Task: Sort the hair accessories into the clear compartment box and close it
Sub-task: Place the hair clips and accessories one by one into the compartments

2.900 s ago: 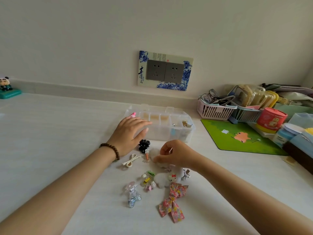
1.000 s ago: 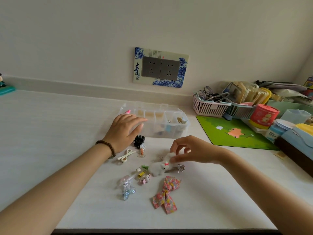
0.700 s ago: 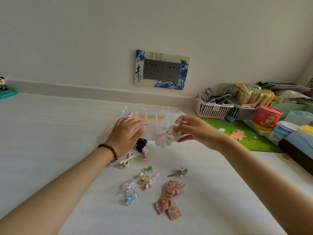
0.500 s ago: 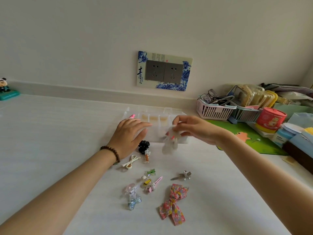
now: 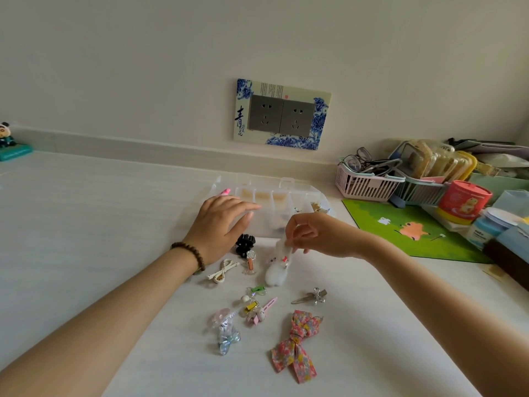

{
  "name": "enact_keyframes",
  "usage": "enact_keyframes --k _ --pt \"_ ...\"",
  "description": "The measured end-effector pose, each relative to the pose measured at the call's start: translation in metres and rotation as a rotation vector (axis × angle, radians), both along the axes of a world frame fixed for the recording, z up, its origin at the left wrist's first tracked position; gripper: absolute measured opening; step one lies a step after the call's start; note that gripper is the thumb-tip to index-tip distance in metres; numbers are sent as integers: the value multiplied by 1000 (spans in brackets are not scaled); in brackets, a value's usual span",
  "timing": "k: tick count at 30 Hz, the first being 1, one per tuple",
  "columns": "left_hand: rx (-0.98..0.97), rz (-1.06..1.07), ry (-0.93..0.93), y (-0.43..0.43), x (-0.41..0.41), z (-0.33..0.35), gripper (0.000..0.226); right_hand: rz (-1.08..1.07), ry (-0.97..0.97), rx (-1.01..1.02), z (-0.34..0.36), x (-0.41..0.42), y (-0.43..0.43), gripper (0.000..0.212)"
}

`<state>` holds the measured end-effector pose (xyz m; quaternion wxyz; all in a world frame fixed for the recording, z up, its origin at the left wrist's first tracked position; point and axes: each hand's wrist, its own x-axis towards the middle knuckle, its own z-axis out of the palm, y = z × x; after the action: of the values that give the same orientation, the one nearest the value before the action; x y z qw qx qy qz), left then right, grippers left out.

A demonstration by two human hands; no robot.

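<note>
The clear compartment box (image 5: 303, 196) lies open on the white desk, a few compartments holding small items. My left hand (image 5: 220, 227) rests flat on its front left part, fingers spread. My right hand (image 5: 317, 234) pinches a white fluffy clip (image 5: 278, 266), which dangles in front of the box, above the desk. Loose on the desk lie a black claw clip (image 5: 245, 244), a cream clip (image 5: 222, 271), an orange clear clip (image 5: 250, 262), a green clip (image 5: 257, 289), a pink clip (image 5: 263, 310), a silver clip (image 5: 312, 296), a silvery bow (image 5: 226, 333) and a floral bow (image 5: 297, 342).
A green mat (image 5: 406, 230) lies right of the box. Behind it stand a pink basket (image 5: 366, 183) with glasses, a red tin (image 5: 463, 202) and other containers. A panda figure (image 5: 7, 141) sits at the far left. Wall sockets (image 5: 282, 114) are above the box.
My right hand picked the white fluffy clip up from the pile, carried it to the box, and now holds it lower, in front of the box. My left hand stayed on the box.
</note>
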<state>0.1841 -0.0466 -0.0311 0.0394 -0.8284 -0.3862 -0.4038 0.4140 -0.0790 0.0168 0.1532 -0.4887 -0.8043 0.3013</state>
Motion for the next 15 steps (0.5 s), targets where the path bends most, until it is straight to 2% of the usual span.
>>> enact_keyframes --k 3,9,13,15 --pt "4 -3 -1 -1 1 1 43 -2 30 -38 1 -1 -2 6" --pt "3 0 5 -2 0 2 45 -52 -63 20 -12 -9 -9 36" --pt "-15 -5 7 -3 1 2 46 -1 -123 33 -15 -14 -13 39" --pt "-27 -5 12 -3 0 2 46 33 -79 33 -18 -12 -12 31"
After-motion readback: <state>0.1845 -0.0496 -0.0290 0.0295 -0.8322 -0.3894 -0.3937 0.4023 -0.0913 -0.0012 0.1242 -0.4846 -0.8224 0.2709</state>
